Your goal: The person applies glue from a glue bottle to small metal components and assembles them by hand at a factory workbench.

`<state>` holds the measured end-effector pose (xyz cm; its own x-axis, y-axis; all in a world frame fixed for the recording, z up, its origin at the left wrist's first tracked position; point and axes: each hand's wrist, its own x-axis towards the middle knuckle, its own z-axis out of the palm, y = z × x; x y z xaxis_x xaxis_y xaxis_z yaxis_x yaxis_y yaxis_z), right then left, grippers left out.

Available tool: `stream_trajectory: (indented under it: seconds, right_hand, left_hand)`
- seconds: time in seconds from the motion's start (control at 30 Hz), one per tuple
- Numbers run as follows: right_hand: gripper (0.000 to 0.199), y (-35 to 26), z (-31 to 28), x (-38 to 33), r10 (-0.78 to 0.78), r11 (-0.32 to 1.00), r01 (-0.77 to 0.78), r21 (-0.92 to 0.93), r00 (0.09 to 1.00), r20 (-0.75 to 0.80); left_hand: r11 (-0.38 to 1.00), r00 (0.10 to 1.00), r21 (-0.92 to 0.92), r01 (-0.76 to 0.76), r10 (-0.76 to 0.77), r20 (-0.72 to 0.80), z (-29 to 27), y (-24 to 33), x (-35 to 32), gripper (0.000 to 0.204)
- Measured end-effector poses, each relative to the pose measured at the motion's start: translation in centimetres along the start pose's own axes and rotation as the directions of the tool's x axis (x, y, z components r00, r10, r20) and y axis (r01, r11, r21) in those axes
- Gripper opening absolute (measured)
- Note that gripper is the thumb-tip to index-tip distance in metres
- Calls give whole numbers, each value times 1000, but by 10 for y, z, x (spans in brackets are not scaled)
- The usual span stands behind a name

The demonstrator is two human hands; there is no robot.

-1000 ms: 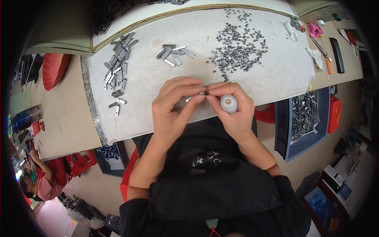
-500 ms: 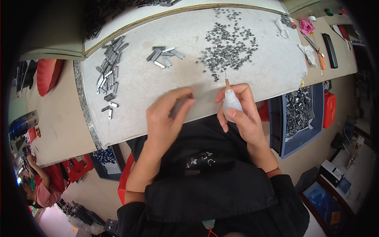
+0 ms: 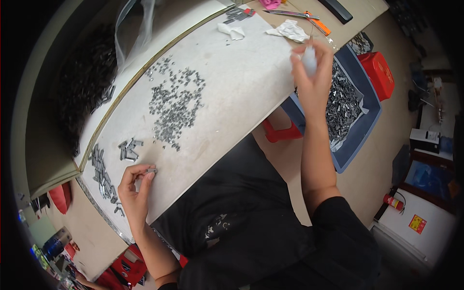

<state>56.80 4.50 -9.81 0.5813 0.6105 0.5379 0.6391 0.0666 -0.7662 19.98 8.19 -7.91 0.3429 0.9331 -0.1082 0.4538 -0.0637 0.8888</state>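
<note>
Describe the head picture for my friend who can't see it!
A bare left hand pinches a small grey part over a pale table, while the outstretched right hand holds a whitish bottle. Tiny grey pieces lie scattered on the table; a blue crate of grey parts sits beside it.

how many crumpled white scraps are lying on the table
2: the left scrap near the far cluster of grey parts, the right scrap beside the orange tool; the right hand could hide more.
</note>
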Motion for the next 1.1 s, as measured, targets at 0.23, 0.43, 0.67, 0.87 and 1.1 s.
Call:
stream_trajectory:
  seconds: [0.23, 0.43, 0.67, 0.87, 1.1]
  right_hand:
    - [28, 28, -5, 49, -103, 835, 123, -537, 992, 66]
    - [18, -65, -8, -6, -66, 986, 17, 166, 954, 293]
    - [17, -100, 2, -45, -34, 926, -226, 301, 747, 664]
    - [19, -100, 19, -62, -53, 966, -112, 234, 797, 602]
    - [22, -105, 30, -67, -42, 956, -111, 270, 865, 501]
  left_hand:
    - [917, 988, 389, -87, 128, -81, -3, 7, -3, 22]
    - [938, 925, 102, -330, 343, -164, 31, 50, -6, 29]
    - [849, 847, 83, -521, 504, 167, 89, 72, 27, 41]
    - [837, 974, -548, 13, 113, 196, 89, 57, 15, 16]
    - [824, 974, -553, 124, 7, 228, 76, 50, 14, 9]
